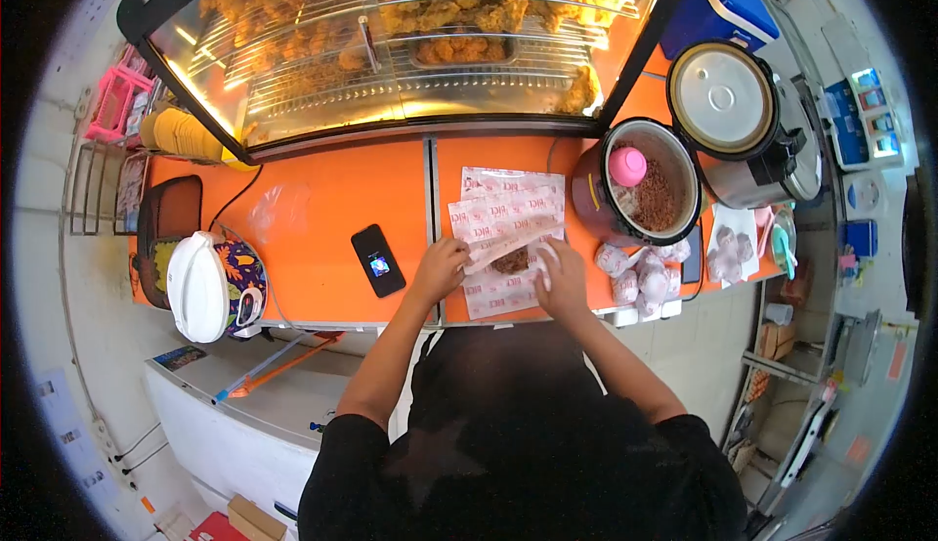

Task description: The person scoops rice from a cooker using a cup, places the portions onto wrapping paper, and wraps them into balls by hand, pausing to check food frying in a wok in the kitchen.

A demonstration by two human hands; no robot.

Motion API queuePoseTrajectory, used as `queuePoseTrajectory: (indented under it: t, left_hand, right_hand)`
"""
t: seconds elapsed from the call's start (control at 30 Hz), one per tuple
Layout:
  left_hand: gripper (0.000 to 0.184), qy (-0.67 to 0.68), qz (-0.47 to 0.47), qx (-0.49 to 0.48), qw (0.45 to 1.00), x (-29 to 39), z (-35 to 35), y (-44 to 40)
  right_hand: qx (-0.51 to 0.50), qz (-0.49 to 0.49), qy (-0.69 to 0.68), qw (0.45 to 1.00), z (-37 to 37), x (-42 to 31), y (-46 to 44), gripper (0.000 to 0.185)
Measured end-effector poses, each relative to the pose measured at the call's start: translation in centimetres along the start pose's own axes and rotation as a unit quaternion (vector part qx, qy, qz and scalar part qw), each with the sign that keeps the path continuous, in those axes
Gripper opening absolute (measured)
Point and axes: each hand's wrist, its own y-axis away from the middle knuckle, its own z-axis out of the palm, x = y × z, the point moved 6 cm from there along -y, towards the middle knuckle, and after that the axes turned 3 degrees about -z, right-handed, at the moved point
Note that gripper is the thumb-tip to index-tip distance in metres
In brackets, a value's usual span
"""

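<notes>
My left hand (445, 267) pinches the left end of a folded edge on a sheet of printed wrapping paper (493, 303). At the sheet's right side, my right hand (560, 279) has its fingers closed on the paper. Between my hands a small mound of reddish-brown rice (510, 261) lies on the sheet, partly covered by the folded paper. Just beyond lie more printed sheets (508, 184). Right of them stands an open rice pot (598, 194) holding brown rice (662, 194) and a pink cup (627, 166). Several wrapped bundles (653, 282) sit near my right hand.
A lit glass case (391, 121) of fried food spans the back of the orange counter (322, 189). Left of me are a phone (377, 260) and a white-lidded container (198, 287). A lidded cooker (723, 101) stands right; a blue cooler (728, 3) is behind.
</notes>
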Motion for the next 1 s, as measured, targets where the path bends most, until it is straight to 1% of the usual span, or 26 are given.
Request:
queuePoseTrajectory:
  t: [0.03,0.07,0.13,0.17,0.27,0.3,0.33,0.37,0.4,0.43,0.5,0.57,0.63,0.7,0.77,0.8,0.83,0.87,0.97,1.0]
  left_hand:
    - [0.02,-0.032,0.038,0.006,0.999,-0.1,0.7,0.7]
    - [0.02,-0.044,0.044,0.017,0.998,0.2,0.8,1.3]
    - [0.021,-0.07,0.059,0.043,0.995,1.2,1.0,2.0]
    - [0.022,-0.072,0.042,0.047,0.995,1.4,1.1,2.1]
    - [0.026,-0.079,-0.016,0.072,0.994,0.9,0.7,2.2]
    - [0.027,-0.076,-0.035,0.085,0.993,0.1,1.1,2.2]
    - [0.028,-0.073,-0.045,0.107,0.991,-0.8,1.7,1.1]
    - [0.028,-0.041,-0.086,0.114,0.989,-2.4,2.6,1.0]
    - [0.028,-0.007,-0.124,0.115,0.986,-3.8,3.4,1.6]
    - [0.023,0.002,-0.174,0.112,0.978,-4.4,3.4,1.4]
    - [0.024,0.054,-0.245,0.084,0.964,-5.4,4.2,1.9]
    - [0.021,0.106,-0.232,0.151,0.955,-4.1,3.3,1.7]
    - [0.019,0.065,-0.295,0.084,0.95,-7.5,5.0,2.1]
    - [0.021,0.165,-0.351,0.098,0.917,-8.3,5.7,2.5]
    - [0.024,0.152,-0.383,-0.03,0.911,-9.4,7.3,3.0]
    - [0.025,0.148,-0.389,-0.028,0.909,-9.0,7.0,2.6]
    - [0.027,0.145,-0.397,-0.026,0.906,-8.4,6.7,2.9]
    - [0.029,0.142,-0.405,-0.024,0.903,-7.8,6.6,2.9]
    - [0.037,0.204,-0.444,-0.019,0.873,-5.9,7.7,4.2]
    - [0.041,0.282,-0.451,-0.118,0.838,-7.0,10.5,5.3]
  right_hand:
    - [-0.033,-0.041,0.012,0.999,-0.2,-2.0,-1.9,0.056]
    - [-0.065,-0.082,0.025,0.994,0.1,-3.5,-2.7,0.057]
    - [-0.116,-0.113,0.072,0.984,3.1,-4.0,-2.9,0.06]
    - [-0.143,-0.128,0.095,0.977,4.7,-3.8,-2.7,0.061]
    - [-0.152,-0.122,0.085,0.977,6.9,-2.5,-0.4,0.066]
    - [-0.153,-0.145,0.123,0.97,8.9,-1.2,0.8,0.071]
    - [-0.153,-0.123,0.061,0.979,8.8,-1.1,1.2,0.074]
    - [-0.215,-0.103,0.105,0.965,10.4,-0.5,1.2,0.075]
    - [-0.219,-0.087,0.084,0.968,10.5,-0.2,1.8,0.076]
    - [-0.173,-0.1,0.088,0.976,9.1,-0.7,2.3,0.078]
    - [-0.181,-0.088,0.111,0.973,7.6,-1.5,2.4,0.078]
    - [-0.163,-0.103,0.125,0.973,7.4,-1.4,2.9,0.081]
    - [-0.149,-0.099,0.121,0.976,7.5,-1.3,3.1,0.081]
    - [-0.132,-0.101,0.108,0.98,8.1,-0.8,3.2,0.08]
    - [-0.152,-0.101,0.128,0.975,7.8,-0.9,3.0,0.078]
    - [-0.164,-0.101,0.137,0.972,7.7,-1.0,3.2,0.077]
    - [-0.131,-0.11,0.126,0.977,8.7,-0.4,3.2,0.076]
    - [-0.131,-0.11,0.118,0.978,8.7,-0.3,3.1,0.075]
    - [-0.129,-0.107,0.092,0.982,8.7,-0.3,3.0,0.074]
    - [-0.126,-0.104,0.086,0.983,8.6,-0.2,3.0,0.074]
